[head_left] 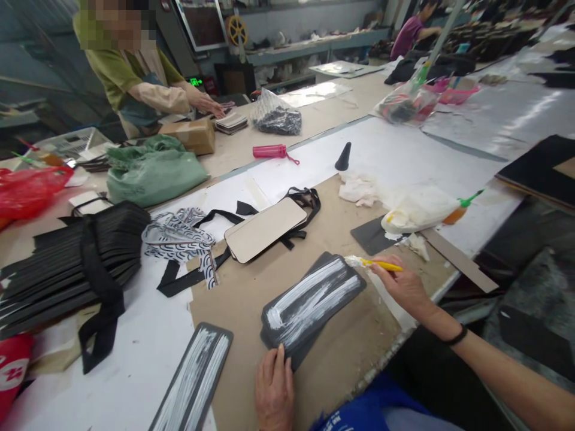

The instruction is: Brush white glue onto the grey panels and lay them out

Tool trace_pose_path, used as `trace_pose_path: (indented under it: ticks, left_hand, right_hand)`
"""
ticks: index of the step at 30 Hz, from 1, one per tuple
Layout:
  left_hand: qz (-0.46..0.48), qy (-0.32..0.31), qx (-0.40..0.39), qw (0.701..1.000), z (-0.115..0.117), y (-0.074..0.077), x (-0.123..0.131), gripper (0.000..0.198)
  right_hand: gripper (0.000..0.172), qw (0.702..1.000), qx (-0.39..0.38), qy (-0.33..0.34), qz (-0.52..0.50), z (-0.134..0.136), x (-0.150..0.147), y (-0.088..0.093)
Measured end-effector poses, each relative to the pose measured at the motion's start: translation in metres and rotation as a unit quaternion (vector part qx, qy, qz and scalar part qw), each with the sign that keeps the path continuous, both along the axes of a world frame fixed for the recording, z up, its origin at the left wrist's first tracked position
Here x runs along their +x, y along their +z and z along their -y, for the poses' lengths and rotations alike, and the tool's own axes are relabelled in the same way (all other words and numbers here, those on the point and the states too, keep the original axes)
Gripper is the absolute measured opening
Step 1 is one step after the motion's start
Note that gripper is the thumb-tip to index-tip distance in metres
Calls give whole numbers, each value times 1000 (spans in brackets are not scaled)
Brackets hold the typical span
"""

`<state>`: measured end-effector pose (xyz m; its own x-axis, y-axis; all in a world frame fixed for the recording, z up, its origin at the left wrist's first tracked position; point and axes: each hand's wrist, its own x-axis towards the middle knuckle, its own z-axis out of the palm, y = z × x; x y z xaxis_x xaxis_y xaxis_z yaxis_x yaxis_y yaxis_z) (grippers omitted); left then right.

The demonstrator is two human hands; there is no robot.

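Note:
My right hand (404, 286) is closed round a yellow-handled brush (375, 263) whose bristle end rests at the far right corner of a black piece streaked with white glue (312, 302). That piece lies on top of a small stack of like pieces on a brown cardboard sheet (251, 299). My left hand (274, 389) lies flat with fingers together, pressing the near edge of the stack. Another glue-streaked black piece (195, 380) lies to the left, half on the cardboard and half on the white table.
A beige piece (265, 228) sits on black straps behind the stack. A pile of black pieces (67, 263) lies at left, by a green bag (153, 170). White rags and an orange glue bottle (456, 212) lie at right. A person in green works across the table.

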<state>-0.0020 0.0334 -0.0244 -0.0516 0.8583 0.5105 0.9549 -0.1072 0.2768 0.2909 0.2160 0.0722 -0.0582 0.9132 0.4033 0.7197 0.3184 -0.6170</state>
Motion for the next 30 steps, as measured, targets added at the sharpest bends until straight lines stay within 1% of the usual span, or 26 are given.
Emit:
trace_pose_path:
  ticks: [2, 4, 6, 8, 12, 14, 16, 17, 19, 21, 23, 26, 28, 30]
  left_hand:
    - [2, 4, 6, 1000, 0, -1, 1, 42]
    - [2, 10, 10, 1000, -1, -1, 3, 44]
    - [-2, 18, 10, 1000, -1, -2, 5, 46]
    - [-7, 22, 13, 1000, 0, -2, 6, 46]
    - [9, 37, 7, 999, 1, -3, 8, 43]
    - [17, 41, 1, 999, 2, -5, 8, 40]
    - [13, 43, -1, 999, 3, -6, 8, 37]
    - [9, 45, -3, 999, 3, -8, 8, 36]
    - [6, 51, -12, 999, 5, -9, 8, 34]
    - [12, 58, -22, 998, 5, -9, 9, 32]
    - [29, 65, -34, 997, 6, -6, 11, 31]
    - [94, 83, -59, 990, 5, 2, 15, 30]
    - [160, 110, -75, 978, 2, 7, 18, 30]
    - [223, 148, -90, 959, -2, 11, 21, 32]
  right_hand:
    - [23, 999, 2, 38, 6, -2, -3, 2]
    - [22, 994, -20, 101, 19, -4, -3, 1]
    - [22, 985, -47, 161, 36, -3, 1, 3]
    - [21, 978, -63, 194, 47, -1, 9, 8]
    - [17, 971, -55, 227, 48, 7, 22, 21]
    - [17, 972, -36, 226, 44, 11, 23, 21]
    - [19, 974, -21, 221, 44, 16, 22, 15]
    - [19, 972, -22, 229, 48, 19, 20, 12]
    - [20, 963, -43, 258, 58, 28, 19, 10]
    - [20, 957, -78, 273, 62, 36, 21, 15]
    - [19, 964, -101, 242, 54, 40, 26, 27]
    - [21, 978, -133, 154, 37, 30, 35, 43]
    - [26, 975, -191, 112, 22, 15, 37, 43]
    - [27, 961, -259, 95, 25, -2, 34, 32]
